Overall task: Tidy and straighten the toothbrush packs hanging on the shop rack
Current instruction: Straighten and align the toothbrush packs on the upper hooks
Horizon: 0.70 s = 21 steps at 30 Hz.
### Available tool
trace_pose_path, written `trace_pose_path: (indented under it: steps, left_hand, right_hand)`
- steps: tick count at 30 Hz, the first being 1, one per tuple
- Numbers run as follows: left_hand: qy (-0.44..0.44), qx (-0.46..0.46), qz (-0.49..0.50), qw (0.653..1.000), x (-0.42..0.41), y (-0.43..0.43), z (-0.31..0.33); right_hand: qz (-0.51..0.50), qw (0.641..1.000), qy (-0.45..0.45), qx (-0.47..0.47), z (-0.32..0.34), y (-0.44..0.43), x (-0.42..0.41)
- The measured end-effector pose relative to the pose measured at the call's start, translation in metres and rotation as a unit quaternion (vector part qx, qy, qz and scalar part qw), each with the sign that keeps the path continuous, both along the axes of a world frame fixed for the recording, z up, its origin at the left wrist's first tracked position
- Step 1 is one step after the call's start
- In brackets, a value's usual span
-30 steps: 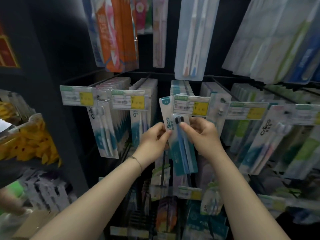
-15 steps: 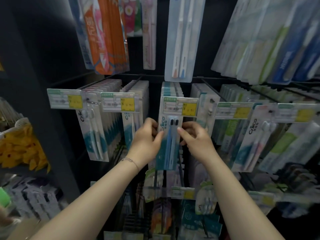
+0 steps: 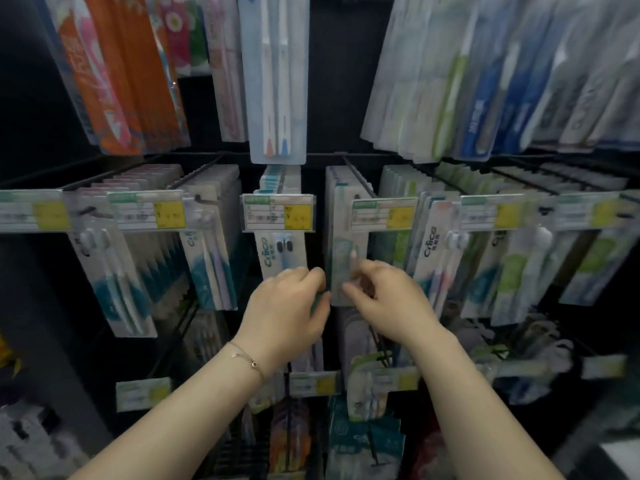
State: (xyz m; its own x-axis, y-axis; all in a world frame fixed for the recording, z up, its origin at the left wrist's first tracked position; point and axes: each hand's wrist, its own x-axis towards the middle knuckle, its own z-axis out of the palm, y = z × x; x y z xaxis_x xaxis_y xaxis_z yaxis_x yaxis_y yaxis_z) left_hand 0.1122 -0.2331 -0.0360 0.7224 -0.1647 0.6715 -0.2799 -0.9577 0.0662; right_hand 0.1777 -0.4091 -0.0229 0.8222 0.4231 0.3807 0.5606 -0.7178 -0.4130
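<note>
Head view: straightened the blue pack [image 3: 284,252] under its price tag [image 3: 278,213]; hung plumb there, no longer tilted as 1 s before. Kept the left grip [image 3: 287,306] pinched on that pack's lower edge. Moved the right grip [image 3: 388,299] off it and onto the next pack [image 3: 343,258], just beside on the neighbouring hook [image 3: 360,183], fingers [image 3: 349,291] curled about its lower part, though blurred. Likely needed a gentle tug to square it. Judged 1 pack done and a 2nd begun; left the rows [image 3: 485,258] further right splayed, awaiting the same.
</note>
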Motion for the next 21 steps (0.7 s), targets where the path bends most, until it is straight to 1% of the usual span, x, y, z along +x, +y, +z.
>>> trace_pose_path:
  steps: [5,11,14,16,18,21]
  left_hand:
    - [0.003,0.002,-0.029,1.000,0.016,-0.042,0.000]
    - [0.051,-0.058,-0.051,0.996,0.039,-0.092,0.000]
    - [0.075,-0.090,-0.038,0.992,0.050,-0.113,0.006]
    - [0.091,-0.091,-0.020,0.991,0.056,-0.124,0.011]
    - [0.102,-0.091,0.001,0.991,0.062,-0.131,0.017]
    - [0.111,-0.101,0.025,0.988,0.069,-0.136,0.022]
  right_hand:
    - [-0.019,1.000,-0.008,0.019,0.007,-0.047,-0.003]
    - [-0.064,0.997,-0.021,0.035,0.013,-0.106,0.001]
    - [-0.125,0.991,-0.020,0.042,0.014,-0.126,0.008]
    - [-0.154,0.987,-0.017,0.050,0.014,-0.134,0.013]
    - [-0.158,0.986,-0.009,0.061,0.014,-0.138,0.019]
    - [-0.129,0.986,0.023,0.099,0.010,-0.136,0.029]
